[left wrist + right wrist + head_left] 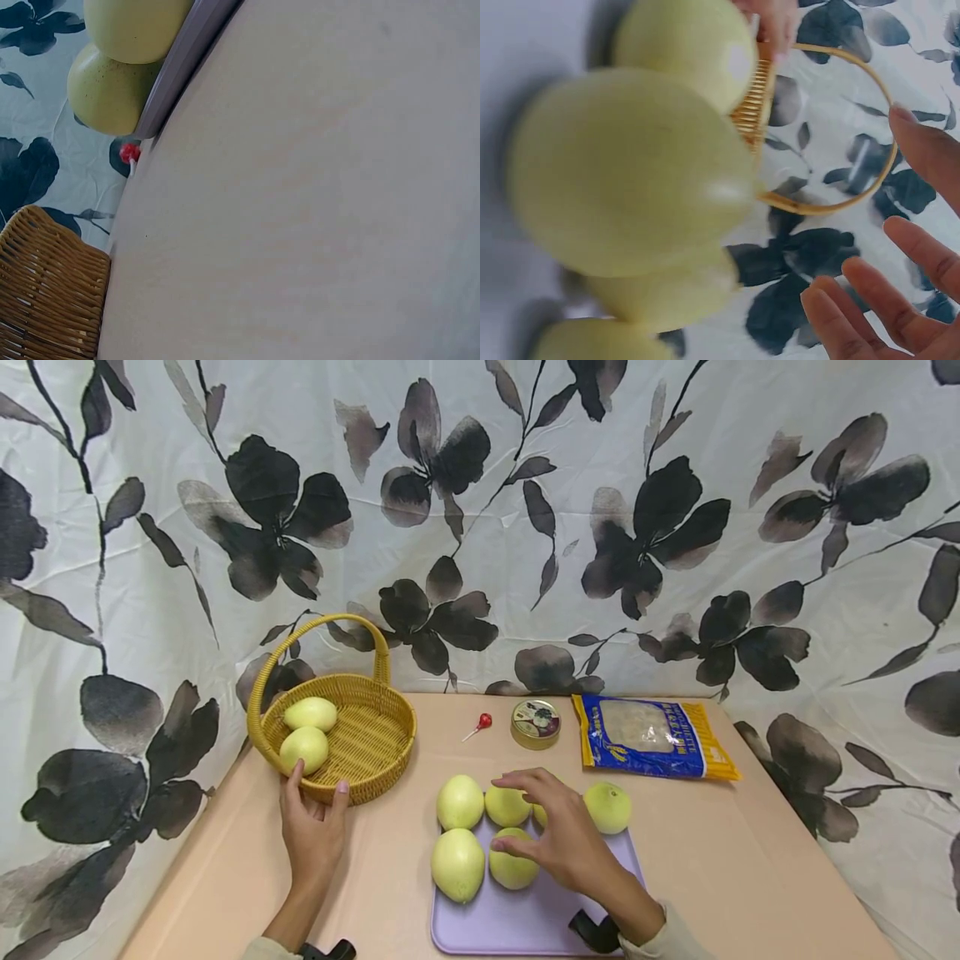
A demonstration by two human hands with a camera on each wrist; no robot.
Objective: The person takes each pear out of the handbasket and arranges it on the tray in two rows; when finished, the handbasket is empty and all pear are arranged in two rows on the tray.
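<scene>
At the left in the head view stands a woven basket [382, 718] with a tall arched handle. Two pale yellow-green fruits lie in it, one [311, 715] behind the other [303, 750]. My left hand [313, 835] holds the basket's front rim, its fingertips beside the nearer fruit. Over the tray [510, 931] hovers my right hand [562, 835], thumb and fingers spread apart, holding nothing. Beneath its thumb sits one fruit [513, 870]. Several more lie on the lilac tray, among them a front-left one [457, 866] and a right one [607, 808]; the hand partly hides another.
Behind the tray, a red lollipop [485, 721] and a round tin [536, 724] lie on the peach-coloured table [720, 877]. A blue and yellow food packet [652, 737] lies at the back right. A floral cloth [525, 568] hangs behind the table.
</scene>
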